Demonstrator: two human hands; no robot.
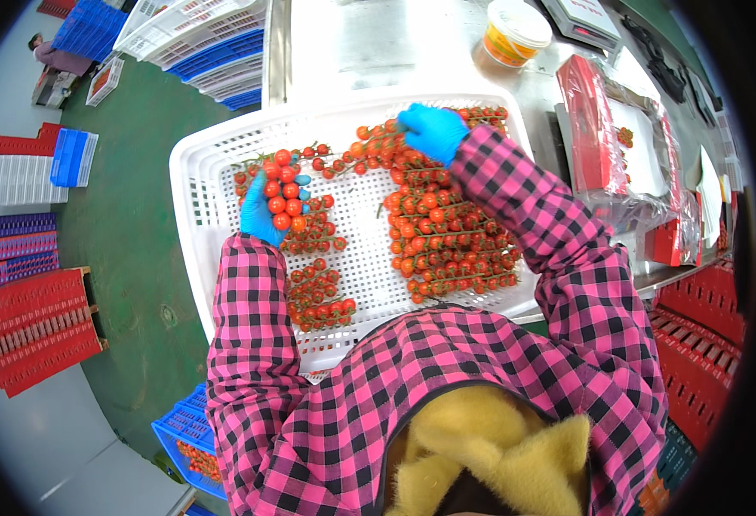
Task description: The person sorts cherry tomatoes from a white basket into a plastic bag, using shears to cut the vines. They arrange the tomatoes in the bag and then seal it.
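A white perforated plastic crate (346, 113) lies before me, with trusses of cherry tomatoes (449, 238) stacked in rows on its right and smaller piles (317, 284) on its left. My left hand (265, 209), in a blue glove, is closed around a truss of cherry tomatoes (281, 187) above the left side. Over the upper right pile, my right hand (435, 132), also blue-gloved, has its fingers bent at the end of a truss (384, 138); whether it grips that truss is unclear.
Beyond the crate is a steel table (378, 39) with a lidded plastic bucket (513, 35), a scale (581, 22) and a red carton (587, 129) in clear film. Stacked crates (217, 58) stand at the upper left. A blue crate of tomatoes (188, 422) is below left. A person (62, 58) is farther off.
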